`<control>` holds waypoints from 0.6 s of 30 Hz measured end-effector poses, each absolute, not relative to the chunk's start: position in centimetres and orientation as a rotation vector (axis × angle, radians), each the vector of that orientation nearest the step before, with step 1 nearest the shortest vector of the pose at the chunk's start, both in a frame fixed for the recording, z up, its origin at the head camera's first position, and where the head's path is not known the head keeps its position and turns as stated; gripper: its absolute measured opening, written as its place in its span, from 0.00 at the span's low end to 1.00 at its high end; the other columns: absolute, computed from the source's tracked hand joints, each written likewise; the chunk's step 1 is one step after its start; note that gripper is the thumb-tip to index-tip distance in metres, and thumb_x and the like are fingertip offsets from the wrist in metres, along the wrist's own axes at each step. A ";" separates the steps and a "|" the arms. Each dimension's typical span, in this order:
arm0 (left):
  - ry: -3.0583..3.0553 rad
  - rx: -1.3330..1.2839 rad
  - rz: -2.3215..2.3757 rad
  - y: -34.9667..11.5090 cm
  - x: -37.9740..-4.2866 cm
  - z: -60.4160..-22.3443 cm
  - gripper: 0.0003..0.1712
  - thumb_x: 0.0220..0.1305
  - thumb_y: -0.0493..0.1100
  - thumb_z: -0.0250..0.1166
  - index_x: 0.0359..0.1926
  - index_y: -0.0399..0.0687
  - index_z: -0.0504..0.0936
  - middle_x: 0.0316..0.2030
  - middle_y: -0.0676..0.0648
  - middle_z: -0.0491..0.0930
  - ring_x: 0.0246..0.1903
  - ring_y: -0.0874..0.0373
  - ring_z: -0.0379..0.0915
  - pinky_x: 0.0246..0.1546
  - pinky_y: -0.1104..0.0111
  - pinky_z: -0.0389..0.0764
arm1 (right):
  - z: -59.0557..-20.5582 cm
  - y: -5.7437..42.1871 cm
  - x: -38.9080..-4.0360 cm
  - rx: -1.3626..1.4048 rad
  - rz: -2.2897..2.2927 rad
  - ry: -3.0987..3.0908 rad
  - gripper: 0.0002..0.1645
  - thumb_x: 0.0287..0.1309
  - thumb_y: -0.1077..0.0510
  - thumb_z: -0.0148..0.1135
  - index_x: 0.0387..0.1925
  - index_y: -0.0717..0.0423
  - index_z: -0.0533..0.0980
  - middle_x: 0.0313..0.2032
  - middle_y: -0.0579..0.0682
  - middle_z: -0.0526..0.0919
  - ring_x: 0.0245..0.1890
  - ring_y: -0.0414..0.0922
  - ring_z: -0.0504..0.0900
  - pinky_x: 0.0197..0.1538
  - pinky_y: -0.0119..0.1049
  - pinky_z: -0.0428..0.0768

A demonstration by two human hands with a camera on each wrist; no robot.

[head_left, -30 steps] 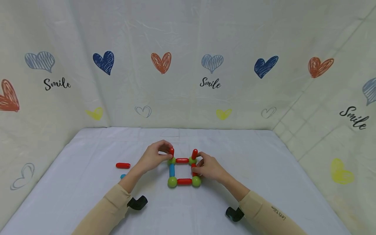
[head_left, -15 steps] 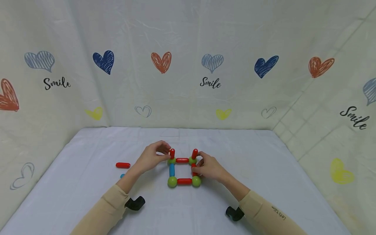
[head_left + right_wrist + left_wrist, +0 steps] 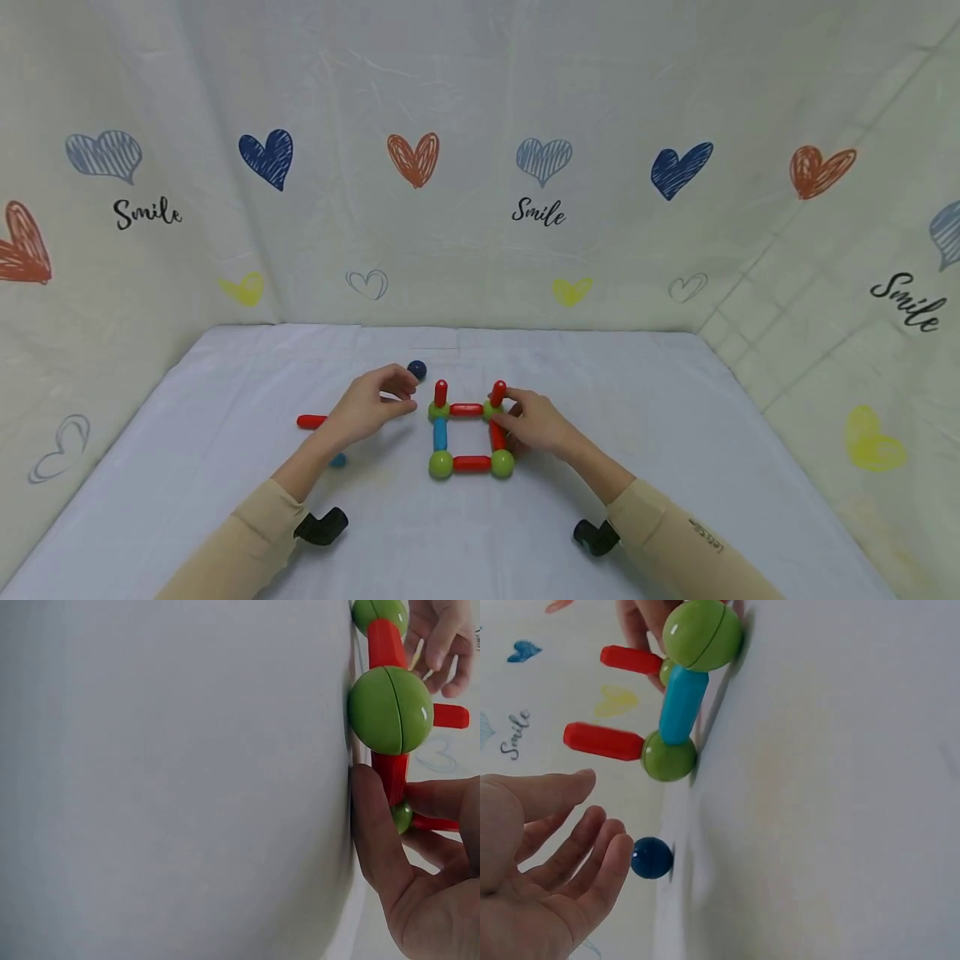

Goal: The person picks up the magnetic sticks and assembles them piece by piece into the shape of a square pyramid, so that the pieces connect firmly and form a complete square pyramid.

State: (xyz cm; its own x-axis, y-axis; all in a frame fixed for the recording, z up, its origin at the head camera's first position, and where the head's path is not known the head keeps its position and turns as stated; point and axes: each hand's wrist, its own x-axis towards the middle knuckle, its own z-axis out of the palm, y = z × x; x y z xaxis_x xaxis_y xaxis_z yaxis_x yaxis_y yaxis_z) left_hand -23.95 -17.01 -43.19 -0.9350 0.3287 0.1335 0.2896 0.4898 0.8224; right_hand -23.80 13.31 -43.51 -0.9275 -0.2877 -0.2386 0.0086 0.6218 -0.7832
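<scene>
A square frame of toy building rods and green balls lies mid-table. Its near side is a red rod [image 3: 472, 463], its left side a blue rod [image 3: 682, 705], and a green ball [image 3: 441, 464] sits at each corner. Two red rods, the left one [image 3: 441, 392] and the right one [image 3: 498, 393], stand up from the far corner balls. My left hand [image 3: 372, 406] is just left of the frame, fingers loosely bent, holding nothing. My right hand [image 3: 536, 425] pinches the right side's red rod [image 3: 389, 776] near the far ball, between thumb and fingers.
A dark blue ball [image 3: 417, 370] lies behind my left fingertips. Left of the frame, a loose red rod [image 3: 311, 422] and a small blue piece [image 3: 339, 460] are partly covered by my left forearm. The white cloth backdrop [image 3: 480, 250] rises behind the table.
My left hand has let go of the upright left red rod and drawn back left, uncovering the dark blue ball. My right hand stays at the frame's right side with slightly shifted fingers.
</scene>
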 end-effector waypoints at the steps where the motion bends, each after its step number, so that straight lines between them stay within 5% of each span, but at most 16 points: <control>1: 2.677 0.557 1.459 -17.3 -23.9 -43.1 0.18 0.66 0.37 0.72 0.55 0.41 0.80 0.49 0.41 0.82 0.47 0.52 0.79 0.51 0.59 0.83 | -43.5 13.4 -23.8 -0.223 -1.219 2.504 0.32 0.70 0.53 0.65 0.70 0.58 0.69 0.39 0.55 0.80 0.27 0.47 0.84 0.33 0.39 0.86; 18: 2.718 0.486 1.395 -22.3 -23.5 -42.7 0.18 0.66 0.36 0.71 0.56 0.38 0.80 0.52 0.38 0.81 0.49 0.49 0.78 0.55 0.52 0.79 | -43.2 14.0 -23.8 -0.234 -1.219 2.534 0.22 0.68 0.54 0.67 0.59 0.57 0.76 0.35 0.53 0.81 0.26 0.48 0.83 0.31 0.39 0.86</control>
State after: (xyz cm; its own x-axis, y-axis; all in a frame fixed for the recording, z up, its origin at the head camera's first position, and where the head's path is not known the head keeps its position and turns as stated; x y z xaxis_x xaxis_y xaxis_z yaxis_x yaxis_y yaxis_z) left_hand -23.54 -22.31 -42.72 -0.9495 0.2977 0.0995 0.2544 0.5443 0.7994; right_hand -23.76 13.97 -43.17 -0.9358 -0.2812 -0.2124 -0.0095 0.6226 -0.7825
